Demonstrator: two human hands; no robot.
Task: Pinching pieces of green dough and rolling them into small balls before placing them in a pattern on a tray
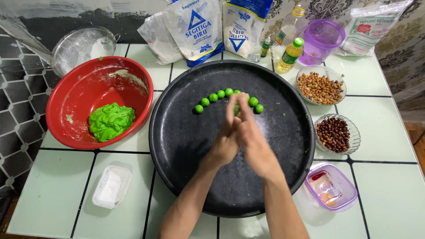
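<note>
Green dough piece (pixel 236 109): pressed between the flat palms of the left hand (pixel 226 142) and right hand (pixel 250 132), fingers extended, above the round black tray (pixel 177 146). Arc of green dough balls (pixel 220 94) near the tray's far edge. Red bowl (pixel 84 88), left: green dough lump (pixel 110 121). Glass bowls, right: pale peanuts (pixel 320 87); dark peanuts (pixel 333 133).

On the tiled table's (pixel 380 132) right side stand two glass bowls of nuts (pixel 320 86) and dark beans (pixel 334 132); white flour bags (pixel 195 26) line its far edge.
</note>
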